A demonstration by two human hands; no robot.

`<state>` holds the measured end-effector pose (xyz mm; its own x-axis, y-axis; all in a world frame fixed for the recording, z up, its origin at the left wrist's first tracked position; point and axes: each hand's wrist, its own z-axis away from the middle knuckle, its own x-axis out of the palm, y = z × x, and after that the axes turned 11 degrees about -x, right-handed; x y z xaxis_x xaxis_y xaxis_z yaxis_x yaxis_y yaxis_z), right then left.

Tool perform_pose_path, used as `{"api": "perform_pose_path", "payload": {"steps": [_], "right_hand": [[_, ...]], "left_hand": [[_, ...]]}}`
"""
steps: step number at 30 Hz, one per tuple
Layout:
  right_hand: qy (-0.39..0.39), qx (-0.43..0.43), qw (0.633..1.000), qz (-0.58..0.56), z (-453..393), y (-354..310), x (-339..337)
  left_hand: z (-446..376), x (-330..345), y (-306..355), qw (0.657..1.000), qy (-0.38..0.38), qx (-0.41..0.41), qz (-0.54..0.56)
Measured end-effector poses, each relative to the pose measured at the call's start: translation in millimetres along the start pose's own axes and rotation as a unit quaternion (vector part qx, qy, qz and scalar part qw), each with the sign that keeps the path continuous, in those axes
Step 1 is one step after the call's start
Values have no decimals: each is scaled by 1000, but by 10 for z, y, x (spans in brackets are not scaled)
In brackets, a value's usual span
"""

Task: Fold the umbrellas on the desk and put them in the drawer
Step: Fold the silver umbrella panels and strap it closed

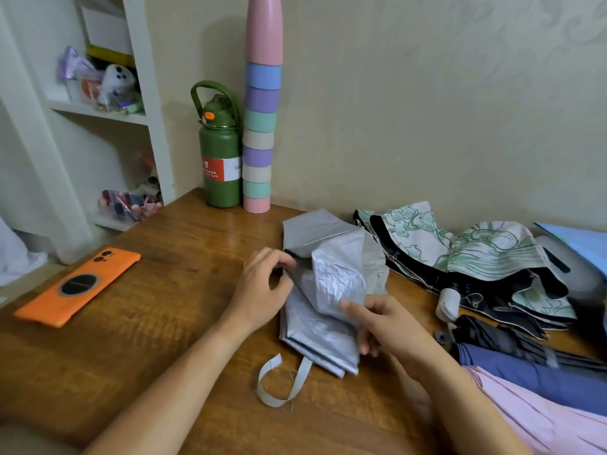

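Both hands are closed on the silver umbrella (pixel 323 290), which lies half folded on the wooden desk (pixel 164 290): the left hand (pixel 262 290) pinches its left edge with curled fingers, while the right hand (pixel 387 323) grips the right side, thumb laid over a raised fold. A grey strap (pixel 282 382) is looped on the desk at the umbrella's near end. Just to the right, a green-printed umbrella (pixel 476 257), a dark umbrella (pixel 502 339) and blue and pink fabric are piled. An orange phone (pixel 78 284) is seen well to the left, a green bottle (pixel 220 159) and stacked cups (pixel 261 126) at the wall.
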<state>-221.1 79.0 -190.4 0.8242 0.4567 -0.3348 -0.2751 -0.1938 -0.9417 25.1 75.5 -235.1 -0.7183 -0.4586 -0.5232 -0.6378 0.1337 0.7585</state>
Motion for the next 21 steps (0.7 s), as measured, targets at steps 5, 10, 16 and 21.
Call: {"api": "perform_pose_path", "payload": {"steps": [5,10,16,21], "right_hand": [[-2,-12,999,35,16,-8,8],[67,-82,994,-38,26,-16,-19],[157,-125,970,-141,-5,31,-47],[193,-164,959,-131,0,11,-55]], "left_hand": [[64,34,107,994,-100,19,33],[60,-12,117,981,-191,15,41],[41,-13,113,986,-154,-8,67],[33,-117,172,985,-127,-18,117]]}}
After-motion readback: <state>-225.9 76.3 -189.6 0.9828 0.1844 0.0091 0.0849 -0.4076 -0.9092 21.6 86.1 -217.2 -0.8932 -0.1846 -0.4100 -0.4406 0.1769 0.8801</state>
